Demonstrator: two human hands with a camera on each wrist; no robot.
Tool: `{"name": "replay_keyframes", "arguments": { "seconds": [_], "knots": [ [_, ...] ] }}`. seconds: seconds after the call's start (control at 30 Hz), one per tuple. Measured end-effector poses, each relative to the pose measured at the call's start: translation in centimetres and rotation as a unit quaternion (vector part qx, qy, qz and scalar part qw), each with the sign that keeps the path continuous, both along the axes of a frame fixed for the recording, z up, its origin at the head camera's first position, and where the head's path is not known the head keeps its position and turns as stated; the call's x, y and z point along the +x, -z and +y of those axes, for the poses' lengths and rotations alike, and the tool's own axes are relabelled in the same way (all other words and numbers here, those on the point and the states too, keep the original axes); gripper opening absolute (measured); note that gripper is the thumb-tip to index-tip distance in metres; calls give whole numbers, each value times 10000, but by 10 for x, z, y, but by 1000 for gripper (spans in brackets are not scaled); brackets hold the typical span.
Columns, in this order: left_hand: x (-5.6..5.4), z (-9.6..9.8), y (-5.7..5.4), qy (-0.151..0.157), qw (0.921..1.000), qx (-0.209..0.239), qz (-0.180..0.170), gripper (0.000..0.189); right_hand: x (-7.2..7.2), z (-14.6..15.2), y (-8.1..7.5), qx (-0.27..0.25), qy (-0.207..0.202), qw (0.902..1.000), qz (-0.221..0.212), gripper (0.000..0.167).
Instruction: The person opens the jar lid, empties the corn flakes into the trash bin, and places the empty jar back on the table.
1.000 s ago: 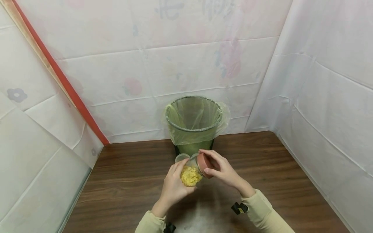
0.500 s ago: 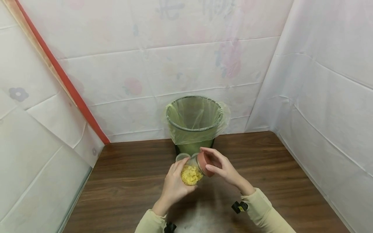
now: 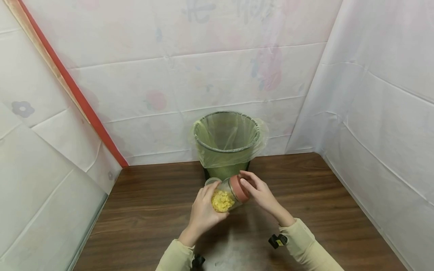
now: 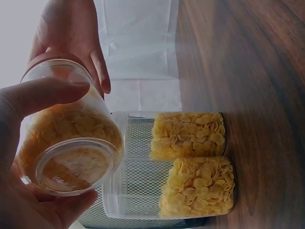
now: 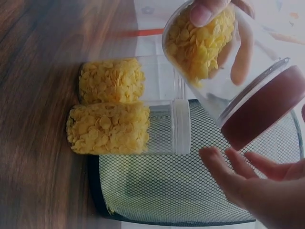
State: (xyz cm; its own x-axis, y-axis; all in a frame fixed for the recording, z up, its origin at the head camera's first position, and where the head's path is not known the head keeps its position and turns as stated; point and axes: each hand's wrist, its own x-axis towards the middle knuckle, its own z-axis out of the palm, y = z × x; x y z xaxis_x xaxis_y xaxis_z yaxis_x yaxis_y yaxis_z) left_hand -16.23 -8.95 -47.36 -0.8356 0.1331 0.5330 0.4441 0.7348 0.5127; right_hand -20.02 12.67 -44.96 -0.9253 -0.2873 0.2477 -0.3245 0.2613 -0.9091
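Note:
My left hand (image 3: 204,212) grips a clear jar (image 3: 223,200) of yellow flakes, tilted on its side above the table, its thumb across the wall in the left wrist view. A reddish-brown lid (image 3: 239,189) sits on the jar's mouth, pointing right. Beside that lid is my right hand (image 3: 260,194), fingers loosely bent; in the right wrist view its fingertips (image 5: 209,153) stand a little apart from the lid. Two more clear jars of flakes stand upright side by side behind, a near jar (image 5: 109,129) with a whitish lid (image 5: 181,126) and another jar (image 5: 112,81).
A dark mesh waste bin (image 5: 152,191) stands behind the jars at the table's far edge, a thin yellow-green bag (image 3: 220,160) folded over its rim. The dark wood table (image 3: 152,210) is enclosed by white printed sheeting (image 3: 135,94), with a red strip (image 3: 78,98) at left.
My right hand has loosened from the lid and drawn back slightly to the right, so more of the lid shows. The left hand keeps its hold, the jar turning slightly and rising a little.

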Motion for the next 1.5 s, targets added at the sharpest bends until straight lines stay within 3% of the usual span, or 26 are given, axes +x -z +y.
{"name": "replay_keyframes", "arguments": {
  "seconds": [0.2,0.43,0.87,1.17,1.5],
  "knots": [
    [-1,0,-1,7,10000,-19,48,98,3,-1,-4,309,362,9981,-396,41],
    [-3,0,-3,12,9998,-89,176,98,7,-5,-11,369,255,9973,-574,50],
    [-3,-1,-5,176,9998,-41,88,99,5,2,-14,-77,-495,9987,76,57],
    [-4,-1,-4,421,9989,188,-53,98,-1,8,-8,-524,-1205,9906,386,61],
    [-4,0,-4,495,9980,358,-157,99,-2,8,-10,-714,-1398,9863,496,62]
  ]
}}
